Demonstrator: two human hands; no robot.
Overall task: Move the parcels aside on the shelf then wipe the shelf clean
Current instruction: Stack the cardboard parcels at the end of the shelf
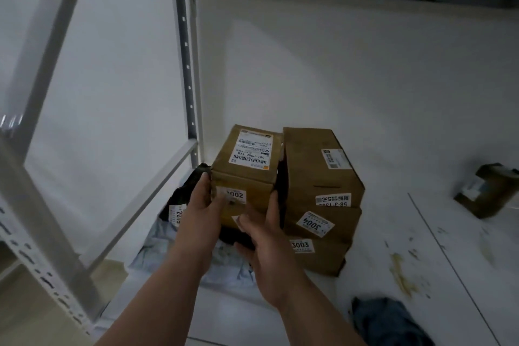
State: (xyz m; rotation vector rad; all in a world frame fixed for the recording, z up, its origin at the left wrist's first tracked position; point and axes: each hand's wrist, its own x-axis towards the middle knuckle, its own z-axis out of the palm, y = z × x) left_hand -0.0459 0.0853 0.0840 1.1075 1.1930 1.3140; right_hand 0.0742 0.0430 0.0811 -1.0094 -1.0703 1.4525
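Note:
A brown cardboard parcel labelled 2002 [247, 166] sits at the left end of the white shelf [393, 149], on top of soft bags. My left hand [202, 202] grips its left front edge, thumb on the front face. My right hand [261, 236] holds its right front corner, fingers running up the side. Right beside it stands a stack of three brown boxes [320, 205], labelled 3004 and 3003 lower down. A dark blue cloth [387, 320] lies crumpled on the shelf at the front right. Yellowish-brown stains [401, 272] mark the shelf to the right of the stack.
A black bag [182, 202] and a pale blue bag [224, 267] lie under and left of the held parcel. Another small brown parcel [488, 191] sits far right. Grey perforated uprights [188, 64] and a rail bound the shelf's left end; a shelf is overhead.

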